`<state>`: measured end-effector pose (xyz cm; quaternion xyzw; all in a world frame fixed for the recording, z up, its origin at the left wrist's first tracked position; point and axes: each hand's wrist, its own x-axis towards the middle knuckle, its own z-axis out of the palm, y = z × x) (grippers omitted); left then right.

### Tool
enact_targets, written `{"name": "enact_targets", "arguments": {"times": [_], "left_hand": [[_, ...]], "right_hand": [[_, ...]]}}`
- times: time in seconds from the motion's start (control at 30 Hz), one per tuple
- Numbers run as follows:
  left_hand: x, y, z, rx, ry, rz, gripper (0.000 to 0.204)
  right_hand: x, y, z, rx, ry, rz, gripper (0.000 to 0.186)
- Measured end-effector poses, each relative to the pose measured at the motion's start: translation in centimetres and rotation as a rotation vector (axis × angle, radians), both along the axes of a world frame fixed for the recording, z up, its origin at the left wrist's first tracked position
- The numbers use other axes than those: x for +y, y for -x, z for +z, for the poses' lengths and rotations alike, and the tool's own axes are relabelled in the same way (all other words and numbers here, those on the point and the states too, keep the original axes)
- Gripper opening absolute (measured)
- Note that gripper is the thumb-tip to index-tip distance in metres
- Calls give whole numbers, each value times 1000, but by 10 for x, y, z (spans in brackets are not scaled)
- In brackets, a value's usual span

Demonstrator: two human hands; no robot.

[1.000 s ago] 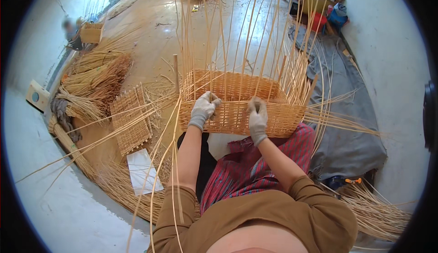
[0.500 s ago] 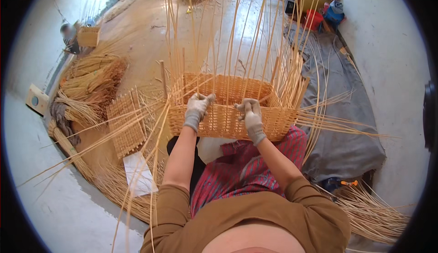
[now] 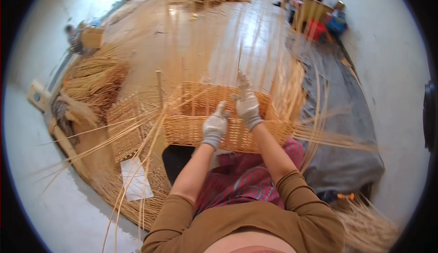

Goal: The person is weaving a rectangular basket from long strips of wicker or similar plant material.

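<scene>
Wicker basket (image 3: 187, 130) sits at your lap (image 3: 242, 182), probably for steadiness; left hand (image 3: 215, 129) curled, right hand (image 3: 247, 106) straight-fingered, grips unclear.

Bright | glare on floor (image 3: 226, 29) | canes (image 3: 290, 88) blurred | edges bent, rim black

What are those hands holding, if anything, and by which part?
It cannot be told: the left hand is by the near wall of the basket, the right hand, pointing up, near a thin stick.
</scene>
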<state>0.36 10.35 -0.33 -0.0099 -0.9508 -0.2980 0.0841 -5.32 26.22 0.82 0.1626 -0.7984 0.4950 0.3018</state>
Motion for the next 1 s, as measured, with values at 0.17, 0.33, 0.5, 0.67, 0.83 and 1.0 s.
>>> {"name": "enact_targets", "arguments": {"times": [0.17, 0.33, 0.5, 0.67, 0.83, 1.0], "left_hand": [[12, -29, 44, -89, -70, 105, 72], [72, -49, 41, 165, 186, -357, 82], [91, -37, 18, 52, 388, -320, 83], [130, -35, 28, 353, 372, -452, 78], [194, -37, 31, -224, 334, -455, 74], [136, -33, 32, 79, -227, -654, 65]], "right_hand": [[41, -50, 2, -293, 672, -122, 62], [81, -56, -3, -4, -41, -272, 38], [111, -33, 5, 21, 283, -237, 40], [171, -103, 6, -432, 602, -357, 33], [182, -62, 34, 69, -669, -736, 54], [176, -75, 1, -82, -513, -539, 67]]}}
